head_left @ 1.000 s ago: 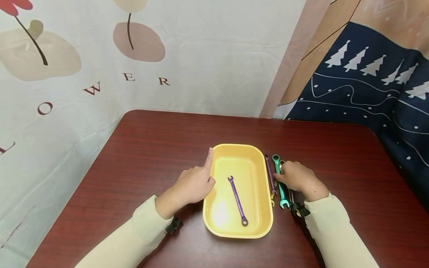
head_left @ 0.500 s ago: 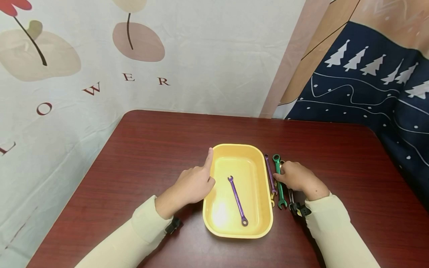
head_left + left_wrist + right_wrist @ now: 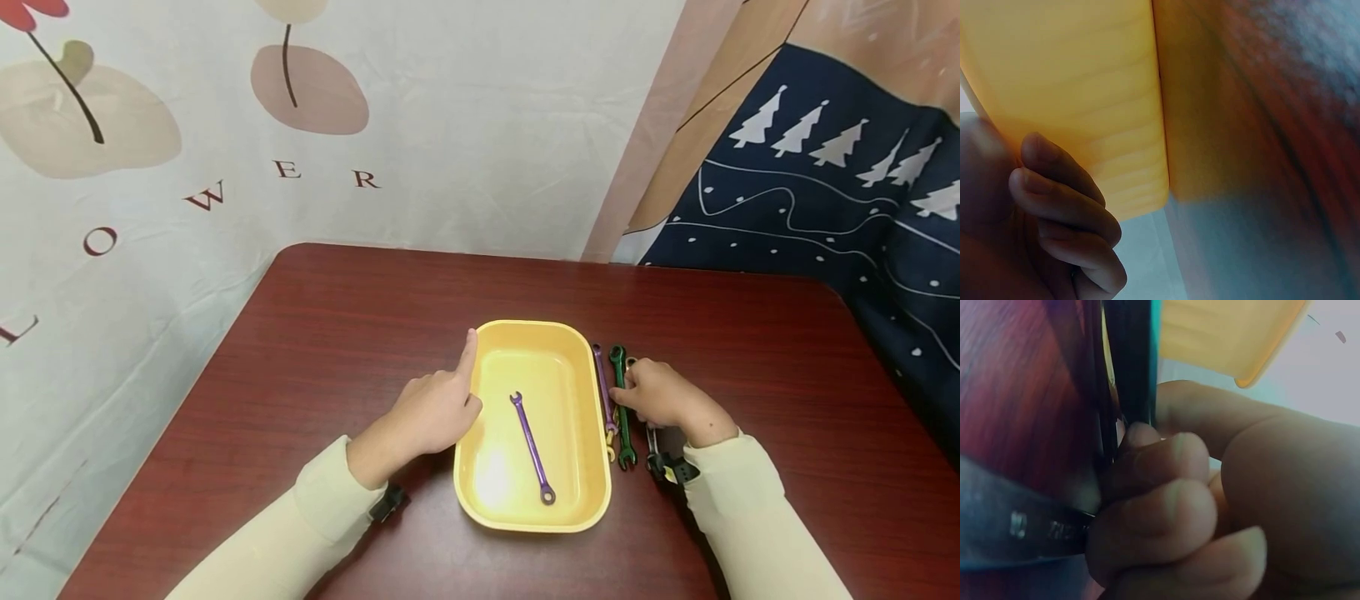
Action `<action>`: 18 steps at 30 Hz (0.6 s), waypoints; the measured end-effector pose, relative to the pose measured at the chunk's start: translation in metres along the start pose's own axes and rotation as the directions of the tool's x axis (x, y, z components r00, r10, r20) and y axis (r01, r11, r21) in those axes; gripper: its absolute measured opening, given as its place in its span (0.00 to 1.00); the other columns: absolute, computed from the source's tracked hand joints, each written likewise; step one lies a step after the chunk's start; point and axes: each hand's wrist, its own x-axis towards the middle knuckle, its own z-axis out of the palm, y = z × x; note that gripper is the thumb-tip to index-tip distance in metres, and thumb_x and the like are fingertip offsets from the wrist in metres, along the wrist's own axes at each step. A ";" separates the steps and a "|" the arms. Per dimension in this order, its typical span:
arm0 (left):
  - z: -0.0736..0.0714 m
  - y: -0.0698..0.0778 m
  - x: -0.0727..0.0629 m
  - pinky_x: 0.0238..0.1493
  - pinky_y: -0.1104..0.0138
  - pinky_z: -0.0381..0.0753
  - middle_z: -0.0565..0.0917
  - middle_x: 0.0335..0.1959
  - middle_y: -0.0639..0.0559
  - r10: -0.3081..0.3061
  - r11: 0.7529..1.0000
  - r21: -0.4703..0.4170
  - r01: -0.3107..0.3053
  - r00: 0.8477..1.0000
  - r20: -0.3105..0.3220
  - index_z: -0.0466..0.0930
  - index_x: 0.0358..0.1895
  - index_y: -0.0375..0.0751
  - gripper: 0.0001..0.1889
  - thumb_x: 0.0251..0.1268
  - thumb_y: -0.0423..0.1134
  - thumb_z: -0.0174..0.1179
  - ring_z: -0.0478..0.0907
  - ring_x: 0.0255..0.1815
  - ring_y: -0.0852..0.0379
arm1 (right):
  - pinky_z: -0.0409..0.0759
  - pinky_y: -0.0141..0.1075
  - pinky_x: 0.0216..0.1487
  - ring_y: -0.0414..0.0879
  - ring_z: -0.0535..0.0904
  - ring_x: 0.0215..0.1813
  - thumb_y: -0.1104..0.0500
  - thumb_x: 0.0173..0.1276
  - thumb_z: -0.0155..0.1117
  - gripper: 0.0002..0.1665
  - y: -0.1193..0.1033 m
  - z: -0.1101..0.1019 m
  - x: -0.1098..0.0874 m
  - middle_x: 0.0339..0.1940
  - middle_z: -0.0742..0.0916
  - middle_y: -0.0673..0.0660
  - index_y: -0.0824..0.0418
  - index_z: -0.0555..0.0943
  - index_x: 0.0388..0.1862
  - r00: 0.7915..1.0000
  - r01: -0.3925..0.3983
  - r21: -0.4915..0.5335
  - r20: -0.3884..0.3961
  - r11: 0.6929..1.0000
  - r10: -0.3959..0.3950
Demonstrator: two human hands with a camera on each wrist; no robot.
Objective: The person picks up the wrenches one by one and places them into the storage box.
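Note:
My left hand (image 3: 431,414) holds the left side of a yellow plastic bin (image 3: 555,371), index finger stretched along the rim and thumb over it. In the left wrist view the other fingers (image 3: 1069,200) curl against the outer wall. A purple combination wrench (image 3: 531,446) lies inside the bin. To the right of the bin, my right hand (image 3: 663,396) pinches a green combination wrench (image 3: 626,433) between thumb and fingers, its upper part partly covered. The right wrist view shows this wrench edge-on, dark with a teal edge.
Between bin and right hand lie another purple wrench (image 3: 604,392) and a yellow wrench (image 3: 611,452). Under the right hand is a silver wrench (image 3: 652,437), mostly covered. All rest on a dark red wooden table (image 3: 360,333); a printed curtain (image 3: 480,125) hangs behind it.
The green wrench has turned in my right fingers, its lower end shifting left and its face going from bright teal to dark green. My left hand and the bin stay put.

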 end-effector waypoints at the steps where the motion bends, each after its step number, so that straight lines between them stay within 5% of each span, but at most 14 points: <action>1: 0.000 0.000 0.000 0.15 0.67 0.54 0.66 0.10 0.58 -0.002 1.000 0.000 0.002 1.000 0.001 0.25 0.81 0.45 0.46 0.71 0.41 0.49 0.57 0.11 0.60 | 0.72 0.34 0.19 0.40 0.69 0.12 0.57 0.72 0.60 0.22 0.000 0.000 0.000 0.09 0.73 0.49 0.58 0.70 0.17 1.000 -0.002 0.010 0.002 1.000 0.002; 18: -0.001 0.001 -0.002 0.15 0.67 0.54 0.66 0.10 0.58 -0.007 1.000 -0.020 0.007 1.000 0.003 0.26 0.81 0.45 0.46 0.70 0.41 0.49 0.56 0.11 0.60 | 0.72 0.33 0.17 0.41 0.70 0.12 0.58 0.72 0.60 0.21 0.001 0.000 0.000 0.09 0.73 0.49 0.59 0.72 0.17 1.000 -0.001 0.030 -0.020 1.000 0.001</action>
